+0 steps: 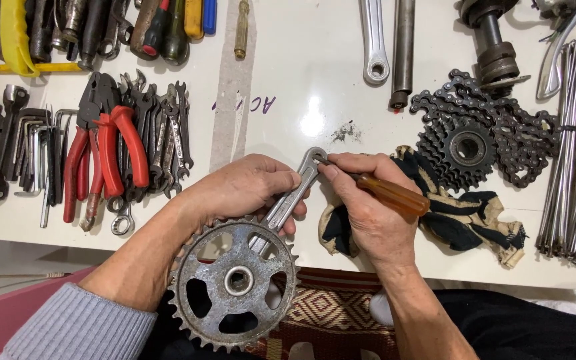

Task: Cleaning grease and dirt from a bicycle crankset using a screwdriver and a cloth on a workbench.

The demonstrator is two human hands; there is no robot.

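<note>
From the head view, my left hand (245,187) is wrapping its fingers around the silver metal crank arm (293,199) of a rusty grey toothed chainring (235,291), which is hanging over the near edge of the white tabletop (301,73). My right hand (368,213) is pinching an amber-handled screwdriver (389,193), fingers pressed together, its tip touching the arm's far end. Right of the crank arm are lying a striped black-and-tan rag (461,217) and a dark sprocket cluster with chain (475,140); left of it, red-handled pliers (105,157).

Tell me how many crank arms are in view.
2: one crank arm fixed to the chainring, gripped by the left hand; another crank arm lies on the table at top centre. More may be hidden among the tools.
</note>
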